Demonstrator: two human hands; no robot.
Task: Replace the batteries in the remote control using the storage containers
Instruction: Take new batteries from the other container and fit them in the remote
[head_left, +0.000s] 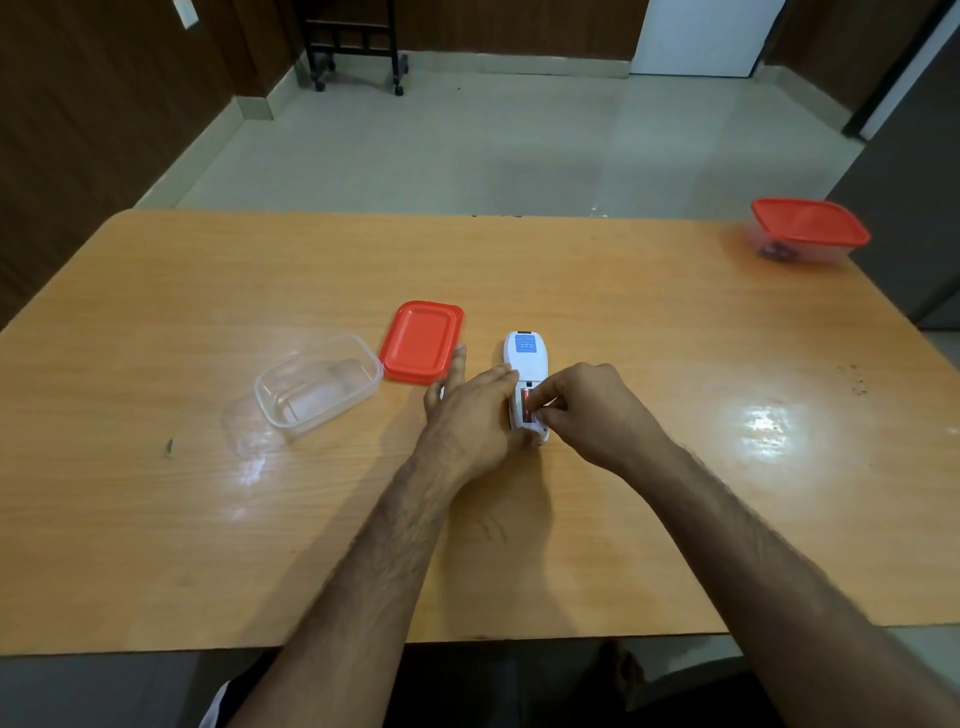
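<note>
Left hand (470, 410), fingers straight, steadies the remote (525, 371) as right hand (582, 405) pinches a battery (527, 408) in its bay; a slip could pop it loose.

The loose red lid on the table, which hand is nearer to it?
Left. The left hand steadies the remote's side, one straight finger reaching the red lid's near corner. The right hand is beyond the remote control, pinching a battery.

Remote control (525, 358): near end hidden by both hands.
Lidded container (810, 231): dark contents blurred, not identifiable.
Tabletop (571, 270): left and right ends cut off.
</note>
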